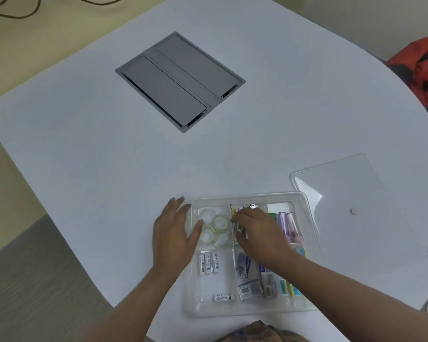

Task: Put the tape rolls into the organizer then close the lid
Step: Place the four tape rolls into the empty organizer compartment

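White rounded worktop (257, 134), grey rectangular hatch (181, 81) set into its middle. Clear plastic compartmented organizer (307, 243) sits at the near edge, uncovered. Its clear flat lid (351, 206) lies on the worktop just beside it, to the right, one corner tucked behind the organizer's far rim.

Clear tape rolls (214, 227) lie clustered in the far-left compartment. White batteries (208, 262) occupy the compartment nearer the person.

Left hand (173, 233) rests flat against the organizer's left wall, grip spread, thumb reaching over the rim to touch the rolls. Right hand (260, 233) hovers over the middle compartment, fingers curled down among small items; whether that grip pinches anything I cannot tell.
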The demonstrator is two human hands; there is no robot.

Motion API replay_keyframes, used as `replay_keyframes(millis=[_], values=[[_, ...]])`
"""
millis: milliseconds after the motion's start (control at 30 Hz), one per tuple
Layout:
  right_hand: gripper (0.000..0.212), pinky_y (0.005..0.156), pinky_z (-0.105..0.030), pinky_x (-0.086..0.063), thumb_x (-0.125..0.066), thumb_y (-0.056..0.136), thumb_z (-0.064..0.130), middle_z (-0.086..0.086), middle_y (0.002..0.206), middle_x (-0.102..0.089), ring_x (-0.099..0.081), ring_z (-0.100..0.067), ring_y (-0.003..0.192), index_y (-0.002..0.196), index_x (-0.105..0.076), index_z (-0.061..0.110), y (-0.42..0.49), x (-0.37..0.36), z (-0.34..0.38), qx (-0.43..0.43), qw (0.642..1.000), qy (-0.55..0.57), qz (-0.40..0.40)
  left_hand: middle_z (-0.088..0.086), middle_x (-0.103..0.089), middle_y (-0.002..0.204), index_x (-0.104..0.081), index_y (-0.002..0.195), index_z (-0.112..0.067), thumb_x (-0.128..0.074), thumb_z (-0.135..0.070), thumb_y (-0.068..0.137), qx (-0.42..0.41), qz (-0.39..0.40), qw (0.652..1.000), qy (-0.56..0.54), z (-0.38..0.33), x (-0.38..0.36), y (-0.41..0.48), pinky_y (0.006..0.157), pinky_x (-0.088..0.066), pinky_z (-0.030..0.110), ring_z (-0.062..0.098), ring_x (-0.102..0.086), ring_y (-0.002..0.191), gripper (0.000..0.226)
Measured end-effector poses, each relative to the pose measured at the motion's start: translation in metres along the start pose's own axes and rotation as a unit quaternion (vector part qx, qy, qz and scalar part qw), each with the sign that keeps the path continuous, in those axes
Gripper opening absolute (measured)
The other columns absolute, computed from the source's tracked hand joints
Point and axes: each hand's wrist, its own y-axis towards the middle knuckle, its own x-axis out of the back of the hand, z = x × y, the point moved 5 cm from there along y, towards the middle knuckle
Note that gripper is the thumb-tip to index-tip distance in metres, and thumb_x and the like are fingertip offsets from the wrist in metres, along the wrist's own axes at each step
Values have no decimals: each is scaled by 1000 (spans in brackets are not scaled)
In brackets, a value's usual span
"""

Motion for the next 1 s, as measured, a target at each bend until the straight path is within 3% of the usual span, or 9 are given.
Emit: replay_keyframes(millis=[100,167,233,300,400,567,833,1000], values=[[25,82,-39,-50,-71,78,14,0,103,-69,-61,-25,96,103,-70,18,5,-2,9,-1,1000,-12,22,8,-46,146,-47,133,-12,-37,-54,93,54,16,998,25,33,-3,-13,107,-33,42,23,-36,138,59],[22,70,-39,-52,-76,72,11,-3,93,-68,-62,-27,85,93,-73,16,10,-4,14,5,999,-39,15,9,-36,152,-39,140,-10,-24,-61,91,78,67,994,48,52,-14,-21,113,-26,44,25,-26,143,73],[20,61,-38,-49,-79,67,10,-5,85,-65,-60,-29,78,85,-75,16,15,-7,18,1,997,-71,18,6,-12,161,-18,150,-12,-14,-70,85,96,140,982,84,67,-28,-29,118,-8,44,23,-3,148,87],[16,62,-38,-47,-77,67,14,-5,83,-62,-58,-29,77,83,-75,18,19,-14,21,-3,994,-103,33,0,19,159,12,150,-18,-6,-79,77,112,206,966,111,78,-40,-36,118,6,46,22,20,145,97],[13,69,-37,-45,-73,72,24,-4,84,-60,-56,-27,81,84,-75,19,25,-25,25,-4,987,-148,57,0,37,151,32,140,-20,2,-85,69,117,257,951,128,84,-48,-38,116,11,50,26,30,141,101],[7,76,-38,-45,-71,72,21,-3,83,-59,-55,-25,82,79,-73,21,31,-35,32,-20,976,-197,87,2,42,146,38,133,-19,-8,-83,73,124,305,937,113,87,-49,-33,114,13,53,31,33,139,100],[17,61,-32,-40,-80,60,16,1,70,-58,-54,-23,67,73,-75,25,41,-30,43,-17,974,-217,68,0,52,138,45,127,-22,-16,-81,77,128,346,924,104,88,-51,-32,112,18,54,29,43,132,99],[17,61,-31,-31,-74,62,9,0,72,-56,-51,-23,69,73,-71,22,55,-34,55,30,964,-248,94,-2,57,132,48,125,-23,-14,-82,76,126,353,921,106,89,-52,-32,112,20,53,27,50,126,98]])
